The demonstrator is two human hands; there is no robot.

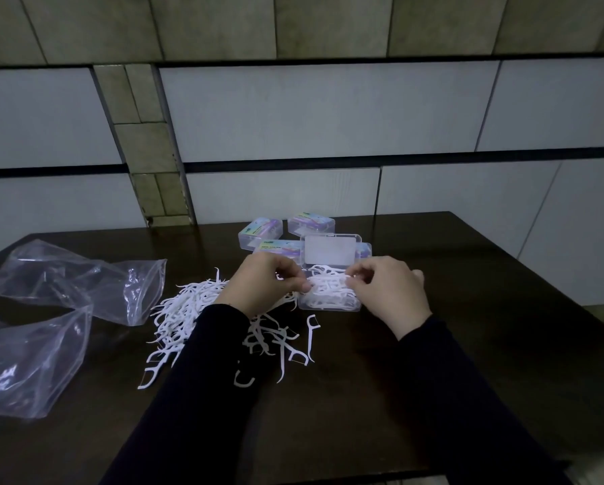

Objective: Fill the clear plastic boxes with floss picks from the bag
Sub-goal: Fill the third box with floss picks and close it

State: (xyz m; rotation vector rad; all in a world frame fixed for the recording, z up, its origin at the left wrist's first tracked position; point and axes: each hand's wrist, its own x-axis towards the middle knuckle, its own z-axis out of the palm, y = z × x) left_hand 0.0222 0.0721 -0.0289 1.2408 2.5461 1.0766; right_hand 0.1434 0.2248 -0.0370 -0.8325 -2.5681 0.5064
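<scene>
I have both hands over the open clear box (329, 300), left hand (262, 282) and right hand (388, 288) each pinching floss picks into it. It looks nearly full; labelled boxes (260, 232) behind look finished, while a loose pile (185, 309) waits on the bench (486, 344).

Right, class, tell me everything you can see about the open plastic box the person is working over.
The open box is small, rectangular and of clear plastic. It rests flat on the dark table, its lid standing up at the back. White floss picks fill its tray. The left hand and right hand both pinch picks above it. Closed boxes with coloured labels lie just behind.
</scene>
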